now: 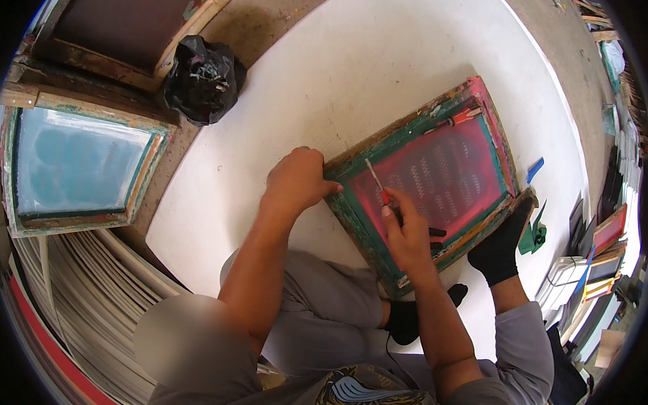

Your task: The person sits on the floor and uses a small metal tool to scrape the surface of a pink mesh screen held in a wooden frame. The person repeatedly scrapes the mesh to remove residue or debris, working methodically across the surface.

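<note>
Grey shirt (374, 400) nearest; right hand (410, 234) grips tool (385, 197), shaft slanting forward-left; left hand (298, 179) pinches frame (409, 125).

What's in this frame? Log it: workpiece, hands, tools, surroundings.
workpiece: pink-and-green screen frame, on white surface
left hand: thumb at workpiece's left edge
right hand: grip on red-handled tool, metal shaft exposed
loose tool: second red tool, atop workpiece
left side: black bag, blue-mesh frame

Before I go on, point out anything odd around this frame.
A blue scrap and a twisted green scrap lie loose on the white surface, right of the paint-stained frame; they look like stray litter.
</note>
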{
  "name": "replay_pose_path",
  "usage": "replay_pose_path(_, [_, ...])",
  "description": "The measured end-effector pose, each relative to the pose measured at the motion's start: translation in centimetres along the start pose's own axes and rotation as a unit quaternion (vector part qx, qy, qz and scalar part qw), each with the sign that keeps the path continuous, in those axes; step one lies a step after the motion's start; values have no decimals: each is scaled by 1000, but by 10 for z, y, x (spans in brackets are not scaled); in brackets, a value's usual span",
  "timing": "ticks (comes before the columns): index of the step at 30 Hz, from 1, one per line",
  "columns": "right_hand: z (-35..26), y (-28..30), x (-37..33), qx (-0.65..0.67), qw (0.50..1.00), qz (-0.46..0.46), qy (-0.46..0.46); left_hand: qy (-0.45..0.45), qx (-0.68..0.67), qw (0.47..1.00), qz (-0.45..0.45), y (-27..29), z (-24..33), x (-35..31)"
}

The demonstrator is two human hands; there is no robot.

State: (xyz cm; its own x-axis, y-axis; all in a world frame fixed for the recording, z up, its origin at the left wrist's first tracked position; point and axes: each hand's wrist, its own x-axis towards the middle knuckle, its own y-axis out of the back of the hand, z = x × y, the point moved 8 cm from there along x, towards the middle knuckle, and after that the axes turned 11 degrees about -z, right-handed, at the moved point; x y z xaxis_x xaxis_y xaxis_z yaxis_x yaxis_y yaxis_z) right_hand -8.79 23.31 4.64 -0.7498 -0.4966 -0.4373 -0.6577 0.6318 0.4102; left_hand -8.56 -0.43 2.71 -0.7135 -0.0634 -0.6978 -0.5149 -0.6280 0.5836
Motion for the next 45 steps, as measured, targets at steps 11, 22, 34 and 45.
replay_pose_path(11, [25,-1,36,31,996,86,21,56,-27,998,-11,-2,3,5])
replay_pose_path(22, [0,2,31,-44,997,55,29,28,-51,998,7,-13,15,11])
replay_pose_path(34, [-1,-18,-5,-158,987,29,8,37,-37,998,-19,-9,15,8])
replay_pose_path(45, [-11,-19,-4,-196,980,-4,-17,28,-34,999,-22,-12,12,9])
